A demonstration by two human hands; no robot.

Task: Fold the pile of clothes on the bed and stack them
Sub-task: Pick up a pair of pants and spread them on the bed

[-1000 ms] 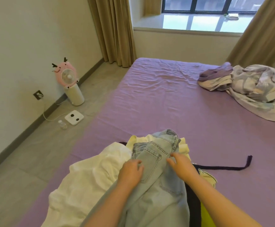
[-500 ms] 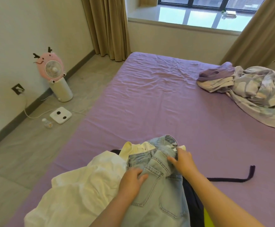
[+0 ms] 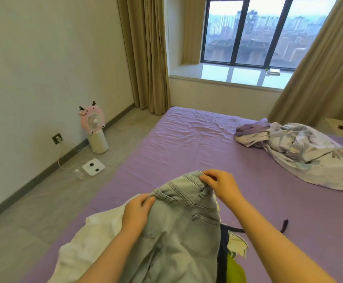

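Both hands on the light-blue jeans (image 3: 178,221), head view. Left hand (image 3: 136,210) grips the waistband's left end, fingers curled into the denim. Right hand (image 3: 222,185) pinches the waistband's right end, raised slightly higher. Jeans sit atop the clothes pile at the near edge of the purple bed (image 3: 187,144), over a white garment (image 3: 93,242). Crumpled bedding (image 3: 301,152) lies far right.

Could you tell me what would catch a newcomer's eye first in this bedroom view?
Front and centre, the left hand and right hand grip the waistband of pale jeans above a clothes pile on the purple bed. A pink deer-faced fan stands by the left wall.
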